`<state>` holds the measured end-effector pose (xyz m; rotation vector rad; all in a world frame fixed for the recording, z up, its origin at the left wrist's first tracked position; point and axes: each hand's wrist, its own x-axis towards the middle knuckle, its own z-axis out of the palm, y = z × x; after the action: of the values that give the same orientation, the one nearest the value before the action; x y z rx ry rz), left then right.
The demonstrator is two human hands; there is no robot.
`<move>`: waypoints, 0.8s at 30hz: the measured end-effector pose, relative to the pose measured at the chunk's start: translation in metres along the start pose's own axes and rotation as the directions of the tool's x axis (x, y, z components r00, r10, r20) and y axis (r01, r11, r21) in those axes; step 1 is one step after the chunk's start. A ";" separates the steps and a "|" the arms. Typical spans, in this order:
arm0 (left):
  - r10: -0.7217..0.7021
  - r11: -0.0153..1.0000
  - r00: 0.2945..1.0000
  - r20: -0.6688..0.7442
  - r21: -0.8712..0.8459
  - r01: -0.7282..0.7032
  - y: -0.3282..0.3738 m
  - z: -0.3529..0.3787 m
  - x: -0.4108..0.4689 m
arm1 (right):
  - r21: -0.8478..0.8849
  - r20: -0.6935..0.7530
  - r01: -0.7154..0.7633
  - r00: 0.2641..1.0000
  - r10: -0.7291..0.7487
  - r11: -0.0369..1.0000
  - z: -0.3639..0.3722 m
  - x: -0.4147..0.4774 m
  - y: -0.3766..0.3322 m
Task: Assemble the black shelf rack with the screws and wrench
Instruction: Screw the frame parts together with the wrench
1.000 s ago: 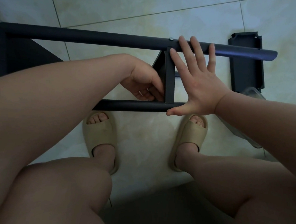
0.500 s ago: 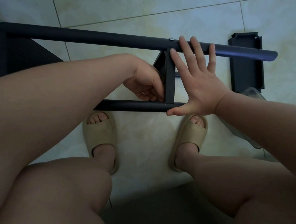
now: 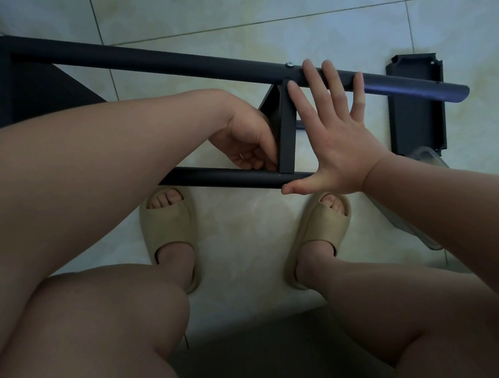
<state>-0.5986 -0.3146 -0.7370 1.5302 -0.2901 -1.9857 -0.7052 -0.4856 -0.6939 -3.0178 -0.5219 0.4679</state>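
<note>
The black shelf rack lies on its side on the tiled floor. Its far pole (image 3: 174, 64) and near pole (image 3: 212, 176) are joined by a black shelf panel (image 3: 286, 139) seen edge-on. A screw head (image 3: 289, 65) sits on the far pole above that panel. My left hand (image 3: 245, 142) is curled at the joint of panel and near pole, its fingers pinching a small glinting metal part (image 3: 241, 155); whether it is a screw or the wrench I cannot tell. My right hand (image 3: 337, 147) is spread flat, fingers on the far pole and thumb on the near pole.
Another black shelf (image 3: 29, 95) is fixed at the rack's left end. A loose black shelf panel (image 3: 417, 112) lies on the floor at the right, with a clear plastic bag (image 3: 426, 158) below it. My feet in beige slippers (image 3: 168, 224) stand just under the near pole.
My left hand's fingers have turned slightly at the joint, and the glint between them has shifted. My right hand and the rack have stayed still.
</note>
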 end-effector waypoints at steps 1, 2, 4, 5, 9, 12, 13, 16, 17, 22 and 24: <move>0.001 1.000 1.000 0.001 0.000 -0.001 0.000 0.000 0.000 | 0.000 -0.001 0.000 1.000 0.000 1.000 0.000 0.000 0.000; 0.003 1.000 1.000 0.004 0.000 -0.003 0.000 0.000 -0.001 | -0.001 -0.001 0.001 1.000 -0.001 1.000 0.000 0.000 0.000; 0.006 1.000 1.000 0.009 -0.003 -0.006 0.000 0.000 -0.001 | -0.001 -0.002 0.003 1.000 -0.003 1.000 0.000 0.000 0.000; 0.006 1.000 1.000 0.010 -0.004 -0.006 0.000 -0.001 -0.001 | -0.001 0.000 0.003 1.000 -0.003 1.000 0.000 0.000 0.000; -0.008 1.000 1.000 0.010 -0.018 0.009 -0.002 -0.004 -0.002 | -0.001 0.006 0.000 1.000 0.000 1.000 0.000 0.000 0.000; -0.029 0.999 0.999 0.035 -0.025 0.030 -0.003 -0.004 -0.004 | -0.002 0.009 0.001 1.000 -0.001 1.000 -0.001 0.000 -0.001; -0.027 0.999 0.999 0.037 -0.017 0.027 -0.003 -0.003 -0.004 | -0.002 0.010 0.002 1.000 -0.002 1.000 -0.001 0.000 0.000; 0.004 1.000 1.000 0.001 0.017 -0.004 -0.002 0.000 -0.001 | -0.001 0.013 0.001 1.000 -0.001 1.000 -0.001 0.000 0.000; 0.010 1.000 1.000 -0.008 0.023 -0.010 -0.002 0.000 0.000 | 0.000 0.013 0.001 1.000 -0.001 1.000 -0.001 0.000 0.000; 0.021 1.000 1.000 -0.001 0.006 -0.021 0.000 0.000 -0.001 | 0.004 0.011 0.002 1.000 -0.002 1.000 -0.001 0.000 -0.001; 0.025 1.000 1.000 -0.002 0.003 -0.025 0.000 0.000 -0.001 | 0.004 0.010 0.003 1.000 -0.003 1.000 -0.001 0.000 -0.001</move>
<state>-0.5984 -0.3140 -0.7368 1.5234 -0.3102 -1.9656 -0.7052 -0.4851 -0.6925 -3.0122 -0.5247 0.4831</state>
